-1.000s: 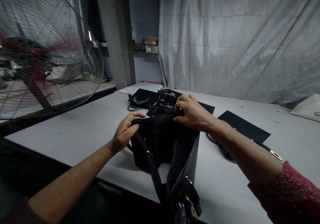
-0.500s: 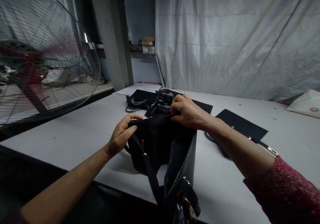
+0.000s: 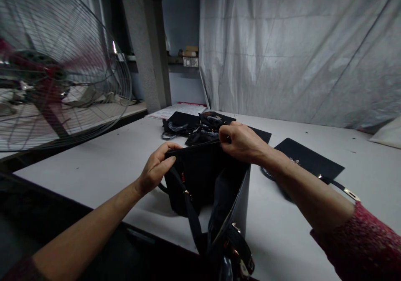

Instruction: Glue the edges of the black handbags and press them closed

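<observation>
A black handbag (image 3: 206, 189) stands upright on the white table (image 3: 103, 164), its mouth open towards me. My left hand (image 3: 156, 168) pinches the bag's near-left top edge between thumb and fingers. My right hand (image 3: 241, 142) is closed on the far top edge of the same bag, fingers curled over the rim. A black strap (image 3: 191, 214) with small gold fittings hangs down the bag's front. Buckled straps with gold hardware (image 3: 238, 251) show at the bottom edge.
A large wire-caged fan (image 3: 53, 72) spins at the left. Behind the bag lie a heap of black straps in clear wrap (image 3: 200, 128) and flat black panels (image 3: 308, 160). A strap with a gold end (image 3: 344, 189) lies at right. Grey sheeting (image 3: 297, 51) hangs behind.
Both hands keep their grip on the bag's top edge. The right hand has shifted slightly along the far rim. The view has swayed a little.
</observation>
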`<state>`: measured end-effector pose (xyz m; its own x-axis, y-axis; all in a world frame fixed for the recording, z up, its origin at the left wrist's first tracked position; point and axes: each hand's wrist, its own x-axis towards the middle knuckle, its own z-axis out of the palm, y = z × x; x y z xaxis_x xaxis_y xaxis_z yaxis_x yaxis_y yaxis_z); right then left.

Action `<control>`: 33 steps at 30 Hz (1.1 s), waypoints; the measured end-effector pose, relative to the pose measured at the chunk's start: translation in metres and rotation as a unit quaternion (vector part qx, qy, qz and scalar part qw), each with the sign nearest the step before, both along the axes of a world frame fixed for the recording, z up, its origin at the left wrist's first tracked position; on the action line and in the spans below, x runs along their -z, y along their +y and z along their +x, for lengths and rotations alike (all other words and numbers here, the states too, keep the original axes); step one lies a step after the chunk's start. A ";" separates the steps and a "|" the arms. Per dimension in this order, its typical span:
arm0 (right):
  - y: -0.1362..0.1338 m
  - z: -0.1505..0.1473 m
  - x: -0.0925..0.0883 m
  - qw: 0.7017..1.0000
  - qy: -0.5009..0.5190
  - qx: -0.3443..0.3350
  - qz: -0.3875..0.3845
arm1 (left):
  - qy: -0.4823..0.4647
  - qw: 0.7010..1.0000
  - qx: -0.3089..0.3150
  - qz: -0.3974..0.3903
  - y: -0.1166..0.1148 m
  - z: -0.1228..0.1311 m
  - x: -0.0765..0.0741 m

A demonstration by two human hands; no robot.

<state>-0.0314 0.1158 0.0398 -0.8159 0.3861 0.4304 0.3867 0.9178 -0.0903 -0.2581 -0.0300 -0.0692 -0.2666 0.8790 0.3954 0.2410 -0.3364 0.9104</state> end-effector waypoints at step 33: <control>0.004 -0.004 0.000 0.994 -0.079 0.033 0.064 | 0.055 0.997 -0.039 0.030 -0.002 0.005 -0.003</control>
